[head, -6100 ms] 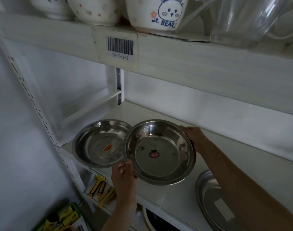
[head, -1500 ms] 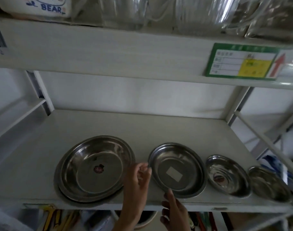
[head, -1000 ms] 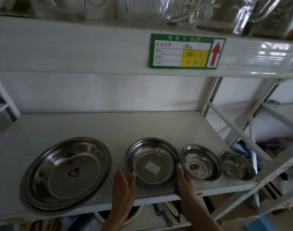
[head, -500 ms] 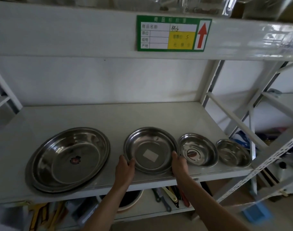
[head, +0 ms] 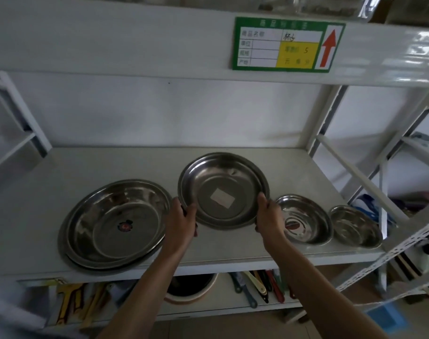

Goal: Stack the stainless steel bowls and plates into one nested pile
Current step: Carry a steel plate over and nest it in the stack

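- Both hands clamp the mid-sized plate [head: 222, 192] by its rim: the left hand [head: 181, 222] curls round the left edge, the right hand [head: 269, 216] round the right edge, thumbs over the lip. The plate is tilted up toward the camera above the shelf [head: 37, 192], between the big pile and the smaller bowls.
- The large nested pair [head: 115, 223] lies at the left of the shelf, one dish inside the other; it looks the natural base, broad and stable.
- The held plate seems thin, stiff and light. Polished steel is likely slippery, so opposite rim edges are the best hold; a pale sticker sits at its centre.
- The medium bowl [head: 304, 220] sits just right of the right hand; its rolled rim offers a pinch.
- The small bowl [head: 355, 226], furthest right, probably lifts one-handed.
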Available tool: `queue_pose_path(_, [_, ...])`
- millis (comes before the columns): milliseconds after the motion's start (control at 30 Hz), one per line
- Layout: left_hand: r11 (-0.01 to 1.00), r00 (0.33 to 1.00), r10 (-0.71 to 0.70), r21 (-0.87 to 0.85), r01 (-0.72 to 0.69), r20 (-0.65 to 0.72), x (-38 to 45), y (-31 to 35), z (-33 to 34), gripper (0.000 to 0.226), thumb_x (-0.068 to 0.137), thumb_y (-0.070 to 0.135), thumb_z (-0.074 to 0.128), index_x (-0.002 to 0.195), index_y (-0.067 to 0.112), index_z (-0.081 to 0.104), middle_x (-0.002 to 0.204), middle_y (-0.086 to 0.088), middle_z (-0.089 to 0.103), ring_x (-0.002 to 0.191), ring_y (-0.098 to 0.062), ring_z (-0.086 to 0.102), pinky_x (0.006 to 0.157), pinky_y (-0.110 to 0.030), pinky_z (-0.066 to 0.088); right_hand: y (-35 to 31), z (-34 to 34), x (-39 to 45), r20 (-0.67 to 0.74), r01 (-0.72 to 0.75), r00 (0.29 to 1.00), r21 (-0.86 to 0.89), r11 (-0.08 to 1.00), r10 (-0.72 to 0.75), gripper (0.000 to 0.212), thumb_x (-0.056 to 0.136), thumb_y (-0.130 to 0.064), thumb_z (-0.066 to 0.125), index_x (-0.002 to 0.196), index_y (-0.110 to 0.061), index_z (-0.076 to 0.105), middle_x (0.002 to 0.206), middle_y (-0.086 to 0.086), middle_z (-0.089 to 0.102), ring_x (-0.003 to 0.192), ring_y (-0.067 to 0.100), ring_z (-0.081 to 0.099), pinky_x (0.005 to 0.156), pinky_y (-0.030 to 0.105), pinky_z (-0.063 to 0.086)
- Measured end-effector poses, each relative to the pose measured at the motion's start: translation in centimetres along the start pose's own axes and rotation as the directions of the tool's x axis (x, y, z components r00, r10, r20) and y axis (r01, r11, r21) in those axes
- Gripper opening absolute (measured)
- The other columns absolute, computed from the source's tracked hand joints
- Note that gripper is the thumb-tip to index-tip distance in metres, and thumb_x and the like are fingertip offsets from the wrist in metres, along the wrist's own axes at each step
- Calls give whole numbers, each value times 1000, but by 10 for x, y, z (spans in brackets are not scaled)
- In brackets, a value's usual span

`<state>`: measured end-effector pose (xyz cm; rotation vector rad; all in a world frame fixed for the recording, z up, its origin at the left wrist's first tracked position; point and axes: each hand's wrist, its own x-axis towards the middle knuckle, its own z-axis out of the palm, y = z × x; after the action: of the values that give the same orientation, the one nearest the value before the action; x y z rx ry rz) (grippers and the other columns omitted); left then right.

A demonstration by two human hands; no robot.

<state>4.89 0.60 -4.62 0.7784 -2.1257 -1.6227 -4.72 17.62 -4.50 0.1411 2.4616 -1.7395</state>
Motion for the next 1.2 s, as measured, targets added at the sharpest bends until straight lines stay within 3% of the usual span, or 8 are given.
queue_pose_path(233, [998, 978, 63, 24, -60, -200, 19, 14, -69, 19, 94, 31, 52, 99, 13, 47, 73, -1, 54, 64, -13, 54, 54, -23, 39, -63, 65, 4, 92, 135, 986, 17, 991, -136, 41, 99, -46, 39, 68, -22, 53, 63, 2, 52, 63, 24, 50, 62, 40, 42])
queue_pose_path(300, [999, 965, 52, 18, -49, -257, 25, 12, -92, 22, 93, 34, 53, 100, 13, 49, 81, -11, 60, 72, -21, 60, 62, -31, 47, -75, 89, -1, 124, 157, 980, -3, 988, -156, 42, 100, -45, 39, 69, -20, 54, 65, 2, 54, 66, 25, 53, 63, 39, 43])
queue_pose_path(367, [999, 952, 30, 27, -23, -304, 29, 6, -115, 27, 91, 36, 53, 101, 11, 52, 88, -23, 63, 76, -34, 62, 66, -38, 53, -81, 111, -8, 166, 191, 969, -30, 981, -184, 43, 102, -42, 38, 77, -13, 59, 71, 5, 57, 70, 26, 55, 66, 36, 42])
queue_pose_path(433, [997, 939, 23, 71, 2, -344, 30, -2, -136, 22, 93, 29, 54, 101, 9, 50, 83, -16, 61, 72, -29, 61, 61, -32, 46, -84, 131, -16, 213, 222, 956, -79, 972, -201, 41, 103, -37, 39, 91, -7, 64, 82, 10, 61, 79, 28, 57, 68, 31, 39])
queue_pose_path(633, [979, 900, -8, 180, 96, -436, 22, -37, -175, 37, 87, 38, 57, 108, 7, 54, 92, -18, 67, 80, -37, 66, 74, -46, 55, -71, 174, -33, 306, 297, 928, -263, 918, -213, 42, 102, -31, 41, 106, 3, 65, 111, 25, 67, 104, 38, 63, 73, 31, 38])
queue_pose_path(733, [955, 896, -17, 258, 146, -444, 17, -48, -181, 40, 91, 29, 59, 118, -1, 54, 107, -23, 66, 96, -38, 63, 80, -37, 47, -63, 183, -41, 318, 332, 920, -329, 884, -227, 34, 100, -27, 46, 111, 3, 60, 117, 24, 64, 109, 38, 60, 80, 36, 44])
queue_pose_path(933, [849, 898, 19, 481, 218, -440, 3, -68, -189, 46, 92, 38, 54, 123, 5, 55, 104, -17, 57, 95, -36, 60, 77, -39, 46, -49, 192, -55, 327, 371, 914, -434, 821, -240, 27, 95, -22, 47, 111, -4, 58, 117, 15, 56, 101, 37, 60, 84, 40, 49])
queue_pose_path(1200, [774, 885, -56, 540, 331, -462, -7, -76, -184, 45, 93, 39, 51, 123, 5, 53, 106, -16, 52, 93, -34, 58, 78, -41, 47, -34, 197, -63, 292, 402, 912, -498, 768, -288, 23, 92, -20, 48, 109, -13, 61, 107, 5, 45, 83, 29, 57, 79, 35, 50])
